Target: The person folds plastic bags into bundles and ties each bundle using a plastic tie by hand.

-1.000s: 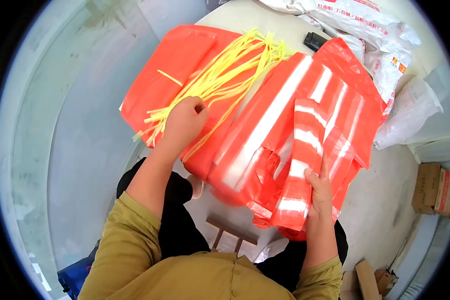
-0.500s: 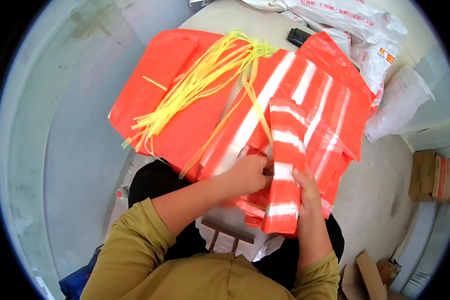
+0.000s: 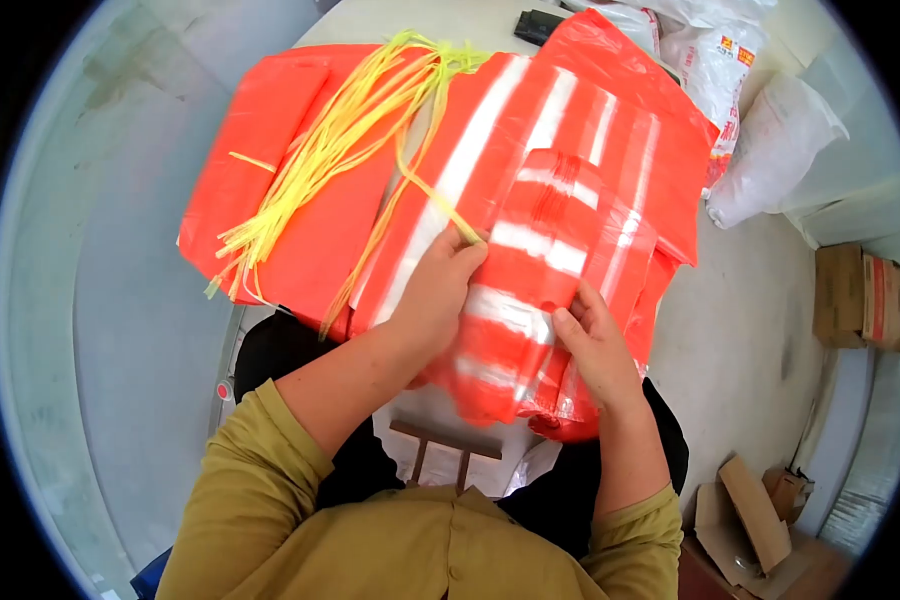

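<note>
Pale tbl | L hand w/ ylw strip | R hand on red/wht bundle

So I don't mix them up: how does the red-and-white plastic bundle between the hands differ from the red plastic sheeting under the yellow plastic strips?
The red-and-white plastic bundle has white bands; the red plastic sheeting shows none. The bundle is narrow; the sheeting spreads wider. The right hand holds the bundle; the sheeting lies under yellow plastic strips. Both share bright red, shiny plastic.
</note>
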Available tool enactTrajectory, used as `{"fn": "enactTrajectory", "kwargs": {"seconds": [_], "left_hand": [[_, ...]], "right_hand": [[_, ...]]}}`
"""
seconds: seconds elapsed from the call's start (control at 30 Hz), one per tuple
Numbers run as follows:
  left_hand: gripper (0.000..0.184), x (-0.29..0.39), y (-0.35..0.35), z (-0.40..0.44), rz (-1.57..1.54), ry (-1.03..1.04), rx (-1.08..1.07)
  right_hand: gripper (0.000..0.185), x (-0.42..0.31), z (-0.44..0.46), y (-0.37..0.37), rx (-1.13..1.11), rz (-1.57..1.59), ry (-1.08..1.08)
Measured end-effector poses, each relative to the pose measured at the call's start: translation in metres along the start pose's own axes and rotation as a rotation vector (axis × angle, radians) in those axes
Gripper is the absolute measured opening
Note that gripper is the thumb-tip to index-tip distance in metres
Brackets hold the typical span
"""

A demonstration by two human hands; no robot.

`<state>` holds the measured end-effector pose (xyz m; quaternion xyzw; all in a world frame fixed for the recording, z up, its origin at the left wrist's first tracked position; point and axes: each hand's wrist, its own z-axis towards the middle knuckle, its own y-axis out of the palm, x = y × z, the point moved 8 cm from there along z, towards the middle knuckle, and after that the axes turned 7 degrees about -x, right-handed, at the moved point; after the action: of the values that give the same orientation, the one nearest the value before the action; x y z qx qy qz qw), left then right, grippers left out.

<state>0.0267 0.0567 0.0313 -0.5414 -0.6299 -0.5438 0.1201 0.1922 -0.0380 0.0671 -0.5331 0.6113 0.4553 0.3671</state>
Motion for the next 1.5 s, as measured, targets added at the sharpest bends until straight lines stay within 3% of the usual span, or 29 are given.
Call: {"fn": "enactTrajectory", "kwargs": {"seconds": [0.03,0.17,0.27,0.37,0.47,0.57,0.67,0.77,0.87,0.97,1.07,1.17,1.27,1.37,1.5], "left_hand": [[0.021,0.006,-0.001,-0.004,0.107,0.03,0.046],[0.015,0.011,-0.013,0.001,0.181,0.076,0.096],[0.021,0.011,-0.01,0.0,0.202,0.06,0.066],[0.022,0.008,-0.009,-0.001,0.187,0.034,0.034],[0.019,0.01,-0.01,0.0,0.244,0.045,0.021],[0.02,0.008,-0.015,0.003,0.322,0.078,-0.005],[0.022,0.02,-0.004,-0.004,0.397,0.096,0.005],[0.025,0.048,0.005,-0.009,0.999,0.516,-0.005],[0.03,0.07,0.027,-0.018,1.406,0.555,-0.077],[0.032,0.073,0.022,-0.015,1.389,0.391,-0.04],[0.034,0.073,0.011,-0.008,0.872,0.293,-0.023],[0.033,0.086,0.004,-0.007,0.785,0.361,0.005],[0.032,0.088,0.016,-0.021,0.948,0.295,0.002],[0.031,0.096,0.038,-0.038,1.158,0.634,-0.09],[0.029,0.094,0.041,-0.044,1.225,0.74,-0.12]], "right_hand": [[0.05,0.003,-0.002,-0.009,0.017,-0.136,0.075],[0.033,-0.012,-0.004,-0.025,0.039,-0.33,-0.034],[0.036,-0.047,-0.006,-0.025,0.051,-0.977,-0.278],[0.018,-0.063,-0.012,-0.035,0.214,-1.312,-0.166],[0.025,-0.075,-0.02,-0.06,0.356,-1.295,0.043],[0.031,-0.08,-0.024,-0.074,0.358,-1.18,0.208],[0.034,-0.069,-0.022,-0.081,0.253,-1.097,0.043],[0.032,-0.07,-0.017,-0.065,0.074,-0.772,-0.274],[0.037,-0.059,-0.004,-0.043,-0.052,-0.32,-0.167],[0.045,-0.041,0.008,-0.024,-0.066,-0.072,-0.076],[0.048,-0.042,0.02,-0.013,-0.055,-0.053,-0.283],[0.037,-0.041,0.023,-0.007,0.024,-0.064,-0.295],[0.043,-0.043,0.026,0.004,0.076,-0.078,-0.338],[0.044,-0.049,0.027,0.014,0.073,-0.236,-0.439],[0.046,-0.057,0.025,0.03,0.037,-0.512,-0.559]]}}
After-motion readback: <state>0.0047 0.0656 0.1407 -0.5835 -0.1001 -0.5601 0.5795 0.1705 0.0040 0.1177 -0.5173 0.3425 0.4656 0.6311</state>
